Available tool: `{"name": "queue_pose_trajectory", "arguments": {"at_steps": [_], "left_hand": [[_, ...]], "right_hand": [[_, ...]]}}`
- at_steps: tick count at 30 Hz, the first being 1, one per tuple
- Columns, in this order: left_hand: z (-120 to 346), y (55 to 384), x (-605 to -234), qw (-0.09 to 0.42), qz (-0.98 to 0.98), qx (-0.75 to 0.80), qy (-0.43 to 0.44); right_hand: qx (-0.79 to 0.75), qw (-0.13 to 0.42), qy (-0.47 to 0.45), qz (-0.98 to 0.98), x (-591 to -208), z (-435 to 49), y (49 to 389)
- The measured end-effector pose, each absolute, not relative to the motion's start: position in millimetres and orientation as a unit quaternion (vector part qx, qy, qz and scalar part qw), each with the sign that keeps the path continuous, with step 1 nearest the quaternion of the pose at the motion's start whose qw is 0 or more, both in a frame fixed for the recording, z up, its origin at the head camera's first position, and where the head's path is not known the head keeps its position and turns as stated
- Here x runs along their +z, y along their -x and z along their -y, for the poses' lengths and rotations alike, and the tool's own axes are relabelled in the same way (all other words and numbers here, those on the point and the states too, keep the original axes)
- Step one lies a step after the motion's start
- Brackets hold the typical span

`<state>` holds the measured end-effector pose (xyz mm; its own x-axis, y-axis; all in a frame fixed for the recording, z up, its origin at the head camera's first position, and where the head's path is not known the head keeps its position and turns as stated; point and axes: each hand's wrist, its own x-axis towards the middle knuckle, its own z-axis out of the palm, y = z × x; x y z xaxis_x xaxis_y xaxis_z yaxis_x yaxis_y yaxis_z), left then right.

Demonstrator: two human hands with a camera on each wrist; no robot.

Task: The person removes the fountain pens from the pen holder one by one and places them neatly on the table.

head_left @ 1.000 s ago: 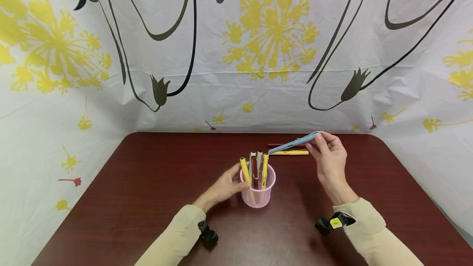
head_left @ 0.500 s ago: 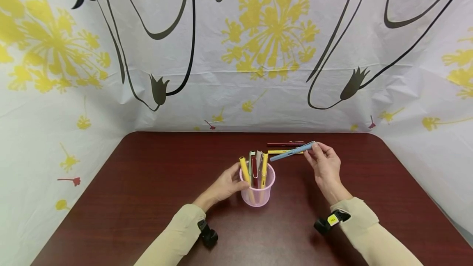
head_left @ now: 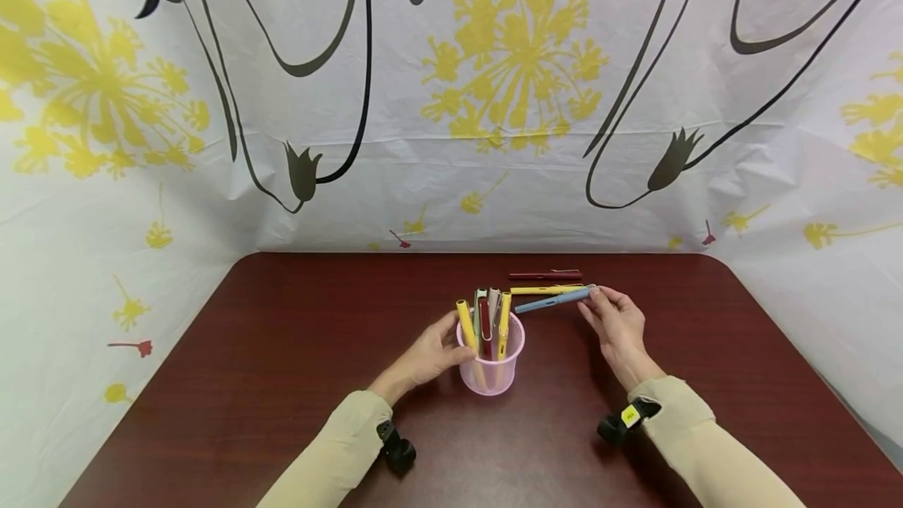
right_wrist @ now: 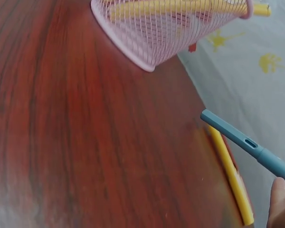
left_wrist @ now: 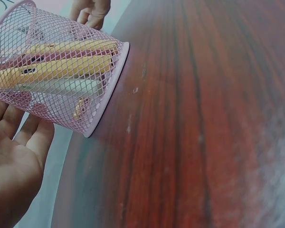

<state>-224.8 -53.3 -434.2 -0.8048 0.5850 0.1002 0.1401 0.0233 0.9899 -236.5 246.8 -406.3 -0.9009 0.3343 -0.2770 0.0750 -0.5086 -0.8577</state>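
From where I stand, the pink mesh pen cup (head_left: 492, 379) sits upright on the dark red-brown worktop (head_left: 310, 320), roughly midway between the left and right edges. The left hand (head_left: 426, 355) grips the cup from its left side: the thumb lies at the near rim, and the fingers are curled round the far side.

The cup contains five capped pens, clip ends up: a left yellow pen (head_left: 465, 320), a right yellow pen (head_left: 505, 324), a pale green pen (head_left: 477, 312), a dark red pen (head_left: 485, 318) and a grey pen (head_left: 495, 302).

The right hand (head_left: 622, 329) pinches a blue capped pen (head_left: 550, 302) at its clip end, between thumb and fingers. The blue pen's free end points toward the cup; whether it touches the worktop, I cannot tell.

Just beyond it, a loose yellow pen (head_left: 539, 290) lies roughly parallel to the far edge. A loose maroon pen (head_left: 539, 276) lies behind that, nearer the far edge.

A white sheet (head_left: 409, 112) with yellow floral prints hangs behind the far edge.
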Motion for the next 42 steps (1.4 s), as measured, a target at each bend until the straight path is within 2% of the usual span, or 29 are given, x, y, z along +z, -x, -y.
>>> {"name": "queue_pose_trajectory", "arguments": {"at_steps": [7,18,42], "left_hand": [[53.6,224.2,-433.7,0.170,-0.696,0.647,-0.260],[52.2,223.4,-434.0,0.167,-0.699,0.643,-0.265],[52.2,224.1,-436.1,0.166,-0.702,0.639,-0.267]], "right_hand": [[0.828,0.059,0.199,0.521,-417.3,-257.3,237.7],[0.779,-0.028,0.155,0.607,-424.5,-278.2,240.9],[0.687,-0.142,0.130,0.701,-423.2,-301.6,266.2]]}}
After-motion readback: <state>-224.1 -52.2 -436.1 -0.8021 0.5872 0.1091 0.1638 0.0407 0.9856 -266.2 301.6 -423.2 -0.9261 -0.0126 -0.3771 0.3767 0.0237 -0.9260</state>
